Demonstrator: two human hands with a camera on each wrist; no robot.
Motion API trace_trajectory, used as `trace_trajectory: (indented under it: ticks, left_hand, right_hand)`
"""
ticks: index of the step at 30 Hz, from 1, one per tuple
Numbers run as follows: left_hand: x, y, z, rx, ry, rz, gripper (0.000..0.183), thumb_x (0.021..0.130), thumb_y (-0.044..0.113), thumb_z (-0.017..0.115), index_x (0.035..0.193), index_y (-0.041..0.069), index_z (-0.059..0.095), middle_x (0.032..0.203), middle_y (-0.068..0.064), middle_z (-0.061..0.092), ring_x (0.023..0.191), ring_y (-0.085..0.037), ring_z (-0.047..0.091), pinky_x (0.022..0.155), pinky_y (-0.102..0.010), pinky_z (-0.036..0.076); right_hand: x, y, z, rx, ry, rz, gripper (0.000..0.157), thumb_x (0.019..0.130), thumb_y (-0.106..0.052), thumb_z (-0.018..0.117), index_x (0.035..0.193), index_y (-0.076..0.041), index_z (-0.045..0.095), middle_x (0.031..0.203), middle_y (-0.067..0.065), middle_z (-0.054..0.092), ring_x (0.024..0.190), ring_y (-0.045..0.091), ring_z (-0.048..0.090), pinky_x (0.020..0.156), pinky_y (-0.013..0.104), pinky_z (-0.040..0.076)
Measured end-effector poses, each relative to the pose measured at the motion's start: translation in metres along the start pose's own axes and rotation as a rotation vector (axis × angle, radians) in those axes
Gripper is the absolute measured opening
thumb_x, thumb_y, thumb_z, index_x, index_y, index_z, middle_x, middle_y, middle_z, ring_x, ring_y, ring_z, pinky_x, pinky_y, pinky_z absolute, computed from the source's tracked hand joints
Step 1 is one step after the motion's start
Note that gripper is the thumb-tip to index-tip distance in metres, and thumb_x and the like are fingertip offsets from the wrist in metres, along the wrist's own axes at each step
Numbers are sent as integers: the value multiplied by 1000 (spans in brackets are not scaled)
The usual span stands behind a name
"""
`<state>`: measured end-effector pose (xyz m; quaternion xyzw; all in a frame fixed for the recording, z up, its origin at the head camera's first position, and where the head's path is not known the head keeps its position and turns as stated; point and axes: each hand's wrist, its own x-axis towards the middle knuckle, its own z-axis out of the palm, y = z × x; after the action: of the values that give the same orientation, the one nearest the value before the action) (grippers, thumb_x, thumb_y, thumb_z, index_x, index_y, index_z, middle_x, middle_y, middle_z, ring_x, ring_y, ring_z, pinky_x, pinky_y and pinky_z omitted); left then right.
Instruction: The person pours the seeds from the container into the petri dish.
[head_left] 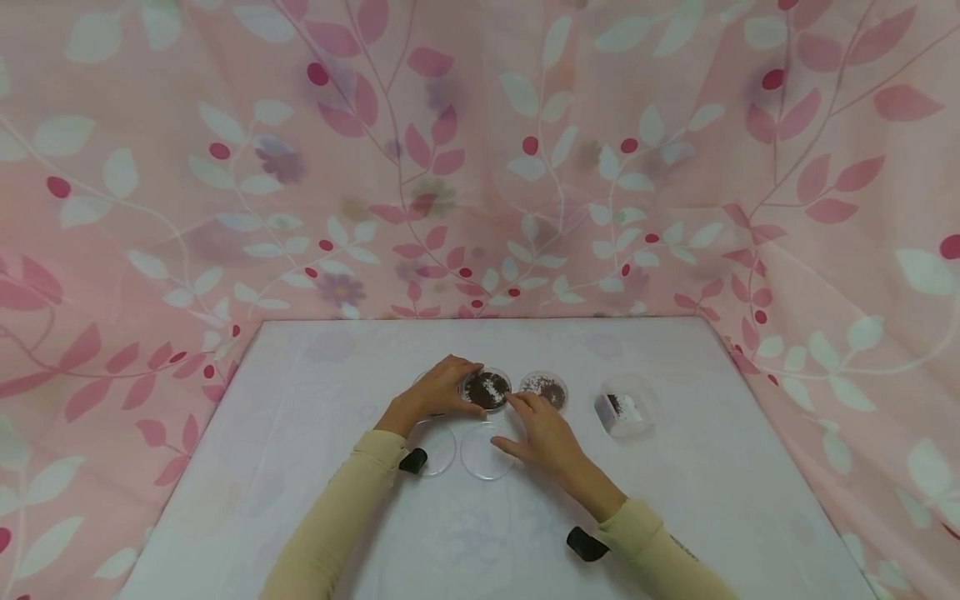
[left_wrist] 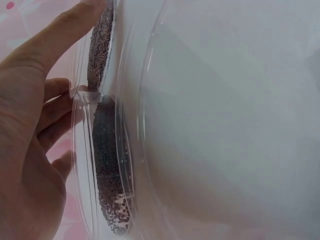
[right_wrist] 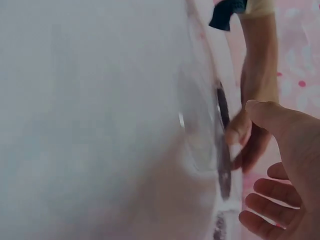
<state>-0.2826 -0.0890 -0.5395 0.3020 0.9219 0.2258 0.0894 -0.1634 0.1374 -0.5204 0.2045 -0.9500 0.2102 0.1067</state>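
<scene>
My left hand [head_left: 435,393] holds a clear petri dish [head_left: 487,390] of dark granules from its left side, thumb at the near rim and fingers at the far one. In the left wrist view, another dish of dark granules [left_wrist: 110,165] stands beside it, under the palm; the head view mostly hides it behind the hand. My right hand [head_left: 546,435] has its fingers loosely spread and nothing in them, its fingertips at the held dish's right edge. To the right sits a third petri dish [head_left: 545,390], with brown granules scattered thinly.
Nearer me, two clear round lids [head_left: 487,452] lie side by side on the white-covered table [head_left: 330,375]. Farther right stands a clear round container [head_left: 645,400] with a small white box [head_left: 621,410] and some dark granules in it. Floral pink cloth [head_left: 480,167] hangs behind.
</scene>
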Motion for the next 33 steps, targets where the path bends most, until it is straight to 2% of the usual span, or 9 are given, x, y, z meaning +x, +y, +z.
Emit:
trace_trajectory:
  ticks: [4, 10, 17, 25, 33]
  left_hand:
    - [0, 0, -1, 1, -11, -8, 97, 65, 62, 83, 144, 15, 51, 139, -2, 56, 131, -19, 48, 114, -41, 40]
    - [-1, -1, -2, 8, -11, -6, 96, 66, 62, 82, 144, 15, 51, 140, -3, 56, 133, -21, 47, 115, -42, 38]
    - [-3, -1, -3, -2, -13, -6, 95, 66, 59, 83, 144, 15, 51, 141, -5, 55, 134, -23, 46, 116, -44, 37]
    - [-4, -2, -3, 26, -16, -5, 95, 67, 61, 82, 145, 17, 50, 141, -4, 55, 133, -22, 47, 114, -43, 39]
    - [-6, -3, -5, 2, -20, 17, 93, 68, 57, 84, 144, 15, 51, 141, -4, 55, 132, -22, 47, 114, -42, 39]
  right_hand:
    - [-14, -9, 12, 32, -38, 38, 79, 76, -52, 79, 136, -6, 56, 128, 10, 61, 118, 27, 59, 96, 44, 53]
    - [-27, -12, 25, 107, -70, 82, 88, 72, -59, 79, 138, -6, 54, 134, 10, 59, 123, 28, 57, 101, 48, 49]
    - [-32, -15, 35, 59, -52, 37, 96, 68, -62, 80, 141, -7, 51, 136, 10, 57, 128, 28, 52, 105, 51, 44]
    - [-35, -16, 36, 42, -26, 26, 96, 68, -60, 81, 141, -7, 51, 135, 8, 57, 130, 27, 50, 106, 51, 42]
    - [-37, -15, 37, 47, -5, 25, 94, 68, -60, 81, 140, -7, 52, 135, 8, 57, 129, 26, 50, 105, 50, 42]
